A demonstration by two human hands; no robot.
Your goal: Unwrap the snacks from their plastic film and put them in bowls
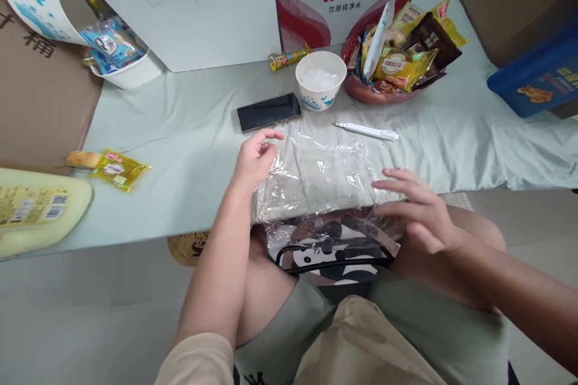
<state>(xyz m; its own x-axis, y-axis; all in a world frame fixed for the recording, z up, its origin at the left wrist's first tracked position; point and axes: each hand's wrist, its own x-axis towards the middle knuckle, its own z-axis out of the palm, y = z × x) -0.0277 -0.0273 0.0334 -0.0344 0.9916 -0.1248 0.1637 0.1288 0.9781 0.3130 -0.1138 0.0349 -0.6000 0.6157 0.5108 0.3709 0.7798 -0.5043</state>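
A clear, crinkled plastic sheet or bag [318, 171] lies on the cloth in front of me, its near part hanging over the table edge. My left hand [256, 161] is at its left edge, index finger stretched out and thumb apart from it, with nothing visible in the grasp. On the other side, my right hand [418, 210] has its fingers spread by the sheet's right edge; whether it touches the film I cannot tell. Just beyond the film lie a black phone [270, 112] and a white craft knife [368, 131].
Behind the phone stands a paper cup [318, 99] with clear plastic inside. Wrapped snacks fill a reddish bowl [383, 94] at right, near a blue box [537, 72]. Cartons [217, 6] back the table. At left are a wrapped snack [121, 169] and a yellow bottle [40, 213].
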